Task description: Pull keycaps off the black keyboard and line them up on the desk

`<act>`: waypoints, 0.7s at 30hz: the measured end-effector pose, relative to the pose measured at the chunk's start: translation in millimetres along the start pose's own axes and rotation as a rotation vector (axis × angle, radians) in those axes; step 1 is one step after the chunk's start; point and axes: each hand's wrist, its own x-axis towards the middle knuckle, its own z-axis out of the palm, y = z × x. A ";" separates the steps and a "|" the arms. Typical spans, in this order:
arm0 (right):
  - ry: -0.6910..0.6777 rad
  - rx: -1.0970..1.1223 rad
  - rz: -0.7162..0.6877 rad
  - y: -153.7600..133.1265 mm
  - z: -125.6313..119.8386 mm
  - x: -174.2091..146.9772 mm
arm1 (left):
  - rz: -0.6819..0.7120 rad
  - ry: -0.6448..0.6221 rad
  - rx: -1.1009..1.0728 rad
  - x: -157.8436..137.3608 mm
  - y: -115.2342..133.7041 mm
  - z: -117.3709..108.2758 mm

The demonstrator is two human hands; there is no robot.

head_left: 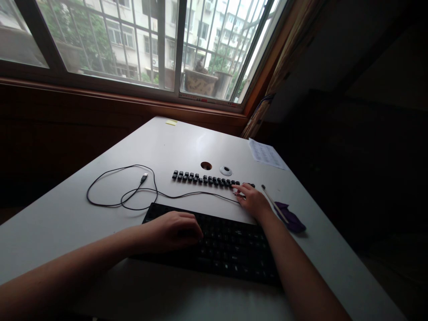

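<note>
A black keyboard, which looks to be a mechanical one, lies on the white desk in front of me. My left hand rests over its left half, fingers curled and their tips hidden. Behind the keyboard, loose black keycaps stand in two rows. My right hand reaches to the right end of those rows, its index finger at the keycaps. Between its thumb and fingers is something small, reddish and pale, too small to name. The keyboard's black cable loops to the left and ends in a USB plug.
The white desk has a round cable hole with its grey cover beside it. To the right lie a thin brush, a purple cloth and a printed sheet. A yellow note is near the window.
</note>
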 end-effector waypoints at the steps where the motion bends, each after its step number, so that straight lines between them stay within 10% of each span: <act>1: -0.001 -0.003 0.000 0.0 0.1 0.0 | -0.001 0.001 0.000 0.1 0.1 0.0; 21: 0.260 0.180 -0.061 0.0 -13.8 -4.3 | 0.051 0.022 0.011 -1.4 -1.0 0.8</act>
